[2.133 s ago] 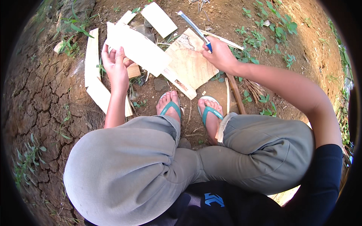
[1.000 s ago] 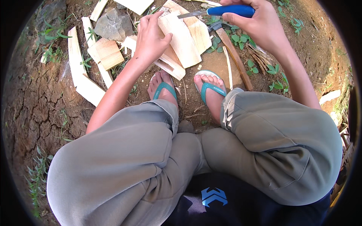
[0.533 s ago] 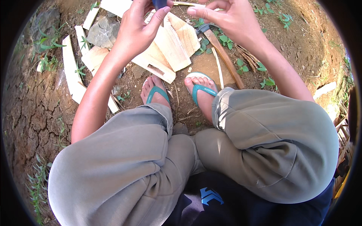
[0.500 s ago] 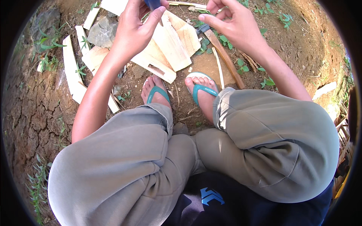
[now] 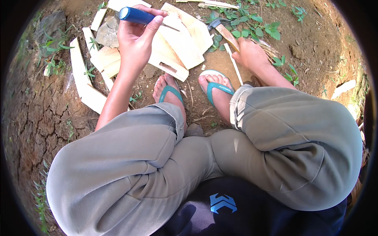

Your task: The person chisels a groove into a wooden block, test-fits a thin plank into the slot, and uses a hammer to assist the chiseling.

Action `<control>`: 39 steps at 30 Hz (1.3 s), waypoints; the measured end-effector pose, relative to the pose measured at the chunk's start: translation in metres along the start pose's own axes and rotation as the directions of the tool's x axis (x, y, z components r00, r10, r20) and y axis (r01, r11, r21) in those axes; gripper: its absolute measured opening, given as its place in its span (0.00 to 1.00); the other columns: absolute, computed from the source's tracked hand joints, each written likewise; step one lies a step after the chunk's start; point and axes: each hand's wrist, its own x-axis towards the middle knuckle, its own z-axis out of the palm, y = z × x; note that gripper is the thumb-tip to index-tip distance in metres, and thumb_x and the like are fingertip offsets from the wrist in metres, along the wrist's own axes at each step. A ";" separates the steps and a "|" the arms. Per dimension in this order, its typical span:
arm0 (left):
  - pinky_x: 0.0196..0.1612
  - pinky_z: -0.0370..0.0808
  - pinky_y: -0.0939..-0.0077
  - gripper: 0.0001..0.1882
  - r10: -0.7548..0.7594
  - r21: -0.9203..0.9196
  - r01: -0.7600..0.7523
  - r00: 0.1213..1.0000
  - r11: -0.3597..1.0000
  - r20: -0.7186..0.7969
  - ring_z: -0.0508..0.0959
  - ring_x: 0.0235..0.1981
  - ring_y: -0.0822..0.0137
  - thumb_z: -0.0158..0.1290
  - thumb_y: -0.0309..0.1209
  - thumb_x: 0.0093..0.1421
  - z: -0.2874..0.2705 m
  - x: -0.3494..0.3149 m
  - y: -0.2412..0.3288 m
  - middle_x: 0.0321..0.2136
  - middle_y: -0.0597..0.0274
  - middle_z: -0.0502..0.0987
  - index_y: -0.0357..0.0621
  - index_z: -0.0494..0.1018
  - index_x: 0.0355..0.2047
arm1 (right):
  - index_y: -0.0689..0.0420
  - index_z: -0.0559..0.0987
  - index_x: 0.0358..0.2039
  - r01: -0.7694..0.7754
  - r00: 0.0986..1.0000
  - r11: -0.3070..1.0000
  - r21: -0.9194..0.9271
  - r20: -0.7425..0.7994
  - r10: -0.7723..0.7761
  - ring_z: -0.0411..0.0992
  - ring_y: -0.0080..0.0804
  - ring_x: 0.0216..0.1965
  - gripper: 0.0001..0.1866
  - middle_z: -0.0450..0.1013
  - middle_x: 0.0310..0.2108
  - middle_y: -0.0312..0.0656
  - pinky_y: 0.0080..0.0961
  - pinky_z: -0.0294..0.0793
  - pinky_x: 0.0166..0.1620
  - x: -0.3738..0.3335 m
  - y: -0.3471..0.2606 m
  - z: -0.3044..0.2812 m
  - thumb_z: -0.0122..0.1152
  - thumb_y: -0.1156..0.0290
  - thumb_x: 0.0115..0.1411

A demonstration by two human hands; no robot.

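My left hand [image 5: 136,43] is closed round a tool with a thick blue handle [image 5: 141,16] and a thin metal shaft. Its shaft points right, above the pale wooden boards [image 5: 179,41]; whether it is a screwdriver or a chisel I cannot tell. My right hand [image 5: 252,55] is wrapped round the wooden handle of a claw hammer [image 5: 225,33], whose dark head lies at the far left end beside green leaves. The nearest board [image 5: 173,70] has a rectangular slot cut in it, just beyond my feet.
Loose wooden strips [image 5: 80,74] lie to the left near a grey rock [image 5: 108,32]. A thin strip [image 5: 233,63] lies by my right sandal [image 5: 216,86]. Low green plants [image 5: 252,23] grow at the far right, on bare brown soil.
My right hand has come down from the air onto the hammer's handle and grips it. In my left hand the blue-handled tool has tilted from upright to nearly level.
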 end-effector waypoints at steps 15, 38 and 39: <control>0.56 0.77 0.63 0.14 0.056 -0.058 -0.089 0.902 0.994 -0.428 0.83 0.47 0.57 0.56 0.23 0.68 -0.080 -0.015 0.016 0.43 0.52 0.80 0.40 0.63 0.49 | 0.65 0.72 0.45 -0.142 0.926 0.636 0.759 -0.125 0.356 0.81 0.43 0.36 0.26 0.78 0.30 0.52 0.42 0.79 0.43 -0.010 -0.027 0.022 0.72 0.58 0.59; 0.50 0.79 0.70 0.16 0.086 -0.221 -0.240 0.836 0.945 -0.541 0.84 0.46 0.59 0.58 0.24 0.68 -0.071 -0.010 0.025 0.42 0.53 0.79 0.41 0.62 0.49 | 0.64 0.71 0.46 0.301 0.924 0.936 0.183 -0.300 -0.239 0.76 0.59 0.49 0.34 0.77 0.43 0.59 0.48 0.74 0.50 0.029 -0.087 -0.007 0.81 0.62 0.44; 0.50 0.79 0.70 0.16 0.090 -0.216 -0.246 0.830 0.945 -0.550 0.84 0.46 0.59 0.58 0.24 0.67 -0.071 -0.008 0.027 0.42 0.54 0.79 0.41 0.62 0.49 | 0.64 0.71 0.45 0.320 0.916 0.936 0.148 -0.300 -0.266 0.75 0.60 0.49 0.32 0.77 0.42 0.58 0.49 0.74 0.50 0.025 -0.085 -0.023 0.80 0.63 0.46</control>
